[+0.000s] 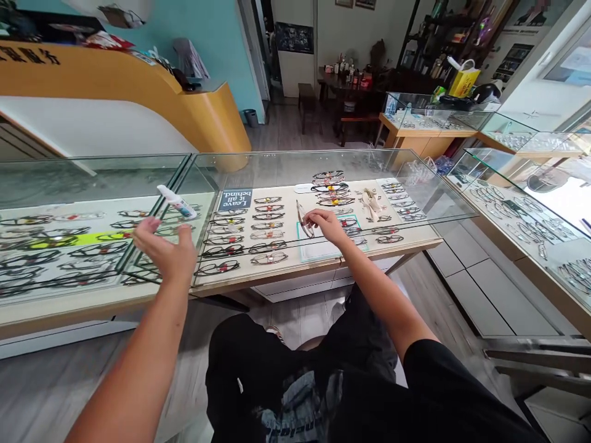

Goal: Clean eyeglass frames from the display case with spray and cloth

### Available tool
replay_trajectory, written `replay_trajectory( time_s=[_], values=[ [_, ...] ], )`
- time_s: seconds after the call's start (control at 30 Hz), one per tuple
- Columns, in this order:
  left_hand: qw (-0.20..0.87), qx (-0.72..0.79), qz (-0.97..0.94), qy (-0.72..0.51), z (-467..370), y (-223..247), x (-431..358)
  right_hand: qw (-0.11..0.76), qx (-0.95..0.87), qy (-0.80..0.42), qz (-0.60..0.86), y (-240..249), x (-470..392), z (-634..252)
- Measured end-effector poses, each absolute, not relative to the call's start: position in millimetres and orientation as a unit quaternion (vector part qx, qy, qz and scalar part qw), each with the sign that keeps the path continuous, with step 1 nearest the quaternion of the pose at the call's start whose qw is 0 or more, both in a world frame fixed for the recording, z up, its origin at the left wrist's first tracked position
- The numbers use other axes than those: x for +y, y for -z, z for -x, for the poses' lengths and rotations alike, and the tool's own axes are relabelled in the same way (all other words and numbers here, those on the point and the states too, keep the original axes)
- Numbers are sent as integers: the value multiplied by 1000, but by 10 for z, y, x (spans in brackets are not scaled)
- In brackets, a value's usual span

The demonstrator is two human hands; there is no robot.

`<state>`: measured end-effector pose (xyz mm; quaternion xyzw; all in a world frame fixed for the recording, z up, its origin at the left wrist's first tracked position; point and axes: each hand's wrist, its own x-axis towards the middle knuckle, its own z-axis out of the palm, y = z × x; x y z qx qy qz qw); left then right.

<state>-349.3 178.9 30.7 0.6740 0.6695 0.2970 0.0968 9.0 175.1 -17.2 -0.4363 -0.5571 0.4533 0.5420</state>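
Note:
My right hand [327, 225] pinches a pair of eyeglasses [305, 220] and holds it up over the glass display counter [277, 161]. The frame hangs upright and edge-on, with its fine detail too small to make out. My left hand [166, 246] is above the counter's left part, its fingers apart and nothing in them. Just beyond those fingers is a small white bottle [176, 202] with a narrow tip, which looks tilted. I cannot tell whether the fingertips touch it.
Rows of eyeglasses [268, 226] lie under the glass, beside a dark printed card [237, 199]. A light-coloured hand-shaped stand [370, 204] is among them. More glass cases [517, 209] stand on the right. A curved orange counter [203, 104] rises beyond, at the left.

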Motion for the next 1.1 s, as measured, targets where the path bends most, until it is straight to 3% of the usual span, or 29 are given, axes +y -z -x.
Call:
replay_trajectory(
  time_s=[0.2,0.4,0.57,0.77,1.1],
  values=[
    [121,629,-682,-352,2929,-188,1681,563,-531,-459,436,202,1733,-136],
    [227,467,-736,-435,2358,-147,1792,570,-521,-456,443,211,1739,-170],
    [328,383,-749,-429,1926,-563,2400,572,-518,-450,449,231,1758,-179],
    [311,328,-750,-483,1847,-729,3153,570,-518,-445,457,249,1750,-195],
    [390,449,-648,-475,2228,137,1886,576,-531,-425,453,182,1656,-196]
  ],
)
